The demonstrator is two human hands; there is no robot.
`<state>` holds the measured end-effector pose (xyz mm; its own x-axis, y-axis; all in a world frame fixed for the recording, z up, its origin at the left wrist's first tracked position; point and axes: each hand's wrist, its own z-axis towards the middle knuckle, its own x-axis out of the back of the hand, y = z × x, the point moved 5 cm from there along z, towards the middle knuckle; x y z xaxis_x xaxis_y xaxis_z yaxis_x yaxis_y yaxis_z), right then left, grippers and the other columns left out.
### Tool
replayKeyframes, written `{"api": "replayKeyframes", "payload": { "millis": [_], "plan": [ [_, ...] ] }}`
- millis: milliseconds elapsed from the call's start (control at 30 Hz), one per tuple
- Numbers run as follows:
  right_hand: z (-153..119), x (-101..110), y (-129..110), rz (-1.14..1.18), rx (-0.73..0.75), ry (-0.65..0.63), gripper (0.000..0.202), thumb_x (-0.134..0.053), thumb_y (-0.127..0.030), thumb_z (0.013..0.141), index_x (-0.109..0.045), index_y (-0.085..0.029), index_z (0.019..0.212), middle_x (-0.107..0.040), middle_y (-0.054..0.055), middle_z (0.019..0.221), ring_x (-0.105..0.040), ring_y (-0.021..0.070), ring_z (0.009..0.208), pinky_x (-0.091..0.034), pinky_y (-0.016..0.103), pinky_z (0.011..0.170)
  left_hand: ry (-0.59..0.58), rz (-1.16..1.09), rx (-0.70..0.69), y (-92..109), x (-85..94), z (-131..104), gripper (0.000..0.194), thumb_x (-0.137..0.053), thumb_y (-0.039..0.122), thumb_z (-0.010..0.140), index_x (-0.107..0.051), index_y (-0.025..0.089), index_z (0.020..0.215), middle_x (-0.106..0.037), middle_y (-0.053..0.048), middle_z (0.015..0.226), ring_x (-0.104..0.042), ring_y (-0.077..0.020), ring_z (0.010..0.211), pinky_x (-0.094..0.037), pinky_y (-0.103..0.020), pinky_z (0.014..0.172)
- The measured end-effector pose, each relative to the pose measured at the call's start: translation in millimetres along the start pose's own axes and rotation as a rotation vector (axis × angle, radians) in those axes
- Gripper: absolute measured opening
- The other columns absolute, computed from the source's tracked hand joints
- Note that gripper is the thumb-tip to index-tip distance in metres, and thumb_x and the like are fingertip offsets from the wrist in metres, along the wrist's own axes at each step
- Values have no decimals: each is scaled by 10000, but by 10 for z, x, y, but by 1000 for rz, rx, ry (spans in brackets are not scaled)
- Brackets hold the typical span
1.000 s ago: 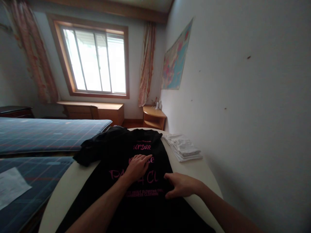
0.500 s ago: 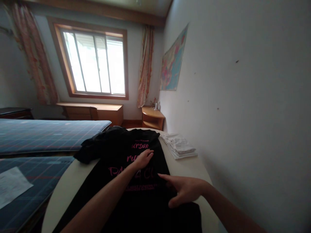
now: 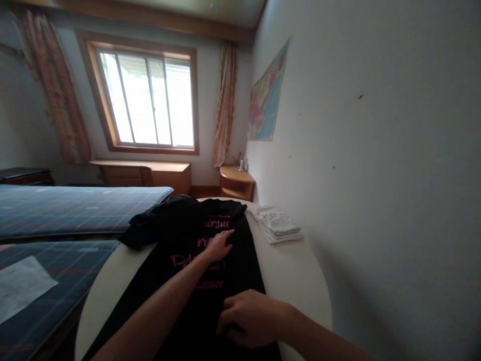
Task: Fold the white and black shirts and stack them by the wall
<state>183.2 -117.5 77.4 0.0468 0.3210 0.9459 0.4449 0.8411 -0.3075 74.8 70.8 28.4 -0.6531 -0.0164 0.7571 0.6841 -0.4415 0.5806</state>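
Note:
A black T-shirt [image 3: 240,271] with pink lettering lies spread over a round cream table [image 3: 313,281], its sleeve part bunched at the back left. My left hand [image 3: 220,245] rests on the printed chest, fingers apart and holding nothing. Nearer to me, my right hand [image 3: 250,316] is over the lower right part of the shirt, its fingers curled down; whether cloth is pinched between them cannot be made out. The shirt's right side is folded inward, covering the ends of the lower lettering.
Folded white cloths [image 3: 278,225] are stacked at the table's back right, beside the wall. Two plaid mattresses [image 3: 86,210] stand left, the nearer with a white paper [image 3: 26,286]. A corner shelf [image 3: 236,175] is beyond the table.
My right hand has moved left and towards me, its fingers curling in. The shirt's lower right side has come inward over part of the print. My left hand has shifted slightly left.

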Motion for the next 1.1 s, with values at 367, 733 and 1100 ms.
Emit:
{"api": "replayKeyframes", "payload": {
  "millis": [367,733,1100],
  "plan": [
    [207,-91,23,309,146,-106,264,-682,-236,745,-719,-233,1006,-653,-57,788,-592,82,682,-426,157,652,69,126,22,20,56,-110,373,-543,201,858,-629,151,1218,-593,-130,1328,-532,-272,1239,-400,-419,1069],
    [514,808,1766,246,-576,693,233,-552,-273,874,-686,-177,1039,-694,17,812,-625,136,731,-447,231,695,36,230,-23,64,10,-222,436,-477,226,893,-589,200,1313,-496,-114,1449,-452,-268,1321,-357,-450,1104],
    [1012,974,3135,176,-982,673,444,-475,-331,936,-548,-181,1348,-615,104,1329,-549,244,1237,-331,390,1079,30,161,0,53,-11,-223,451,-473,215,871,-596,213,1304,-538,-87,1408,-459,-266,1309,-367,-441,1115]
  ]
}}
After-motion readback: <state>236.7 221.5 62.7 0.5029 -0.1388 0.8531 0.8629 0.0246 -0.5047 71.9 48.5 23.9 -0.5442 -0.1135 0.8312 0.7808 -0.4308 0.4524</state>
